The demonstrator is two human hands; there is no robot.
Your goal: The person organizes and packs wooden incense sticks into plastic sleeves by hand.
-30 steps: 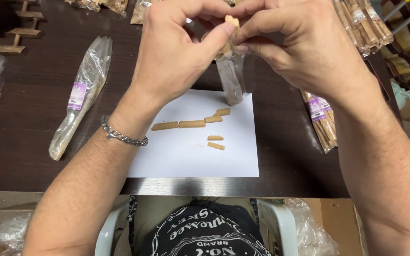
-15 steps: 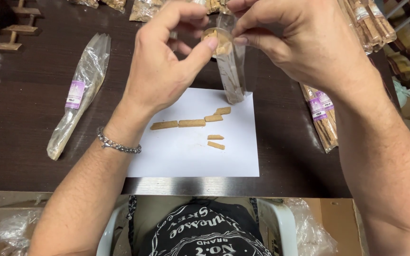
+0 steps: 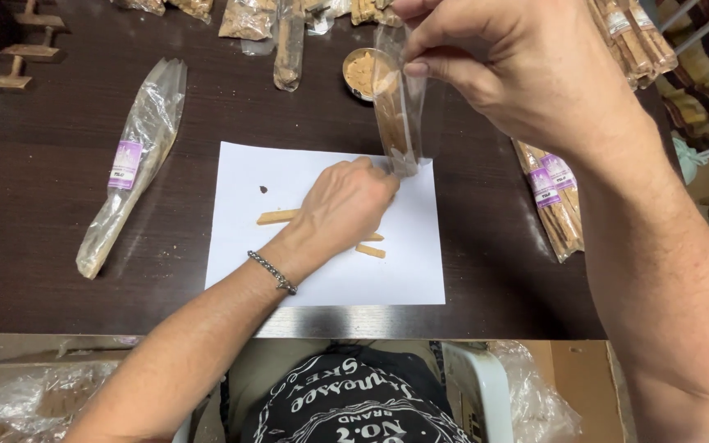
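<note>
My right hand (image 3: 519, 74) holds a narrow clear plastic bag (image 3: 398, 107) upright by its top; several tan wooden sticks stand inside it, and its bottom touches the white paper sheet (image 3: 330, 271). My left hand (image 3: 342, 205), with a bead bracelet on the wrist, rests palm down on the sheet over a row of small tan sticks (image 3: 276, 217). One short stick (image 3: 370, 250) lies just beside that hand. Whether its fingers pinch a stick is hidden.
A long, mostly empty clear bag with a purple label (image 3: 129, 164) lies left of the sheet. Filled stick bags (image 3: 555, 201) lie to the right and along the far edge. A small round dish of tan material (image 3: 363, 72) sits behind the held bag. The dark table's metal front edge (image 3: 346, 321) is near me.
My left hand left the bag's top and dropped onto the sticks on the paper. My right hand lowered the bag until its bottom met the sheet.
</note>
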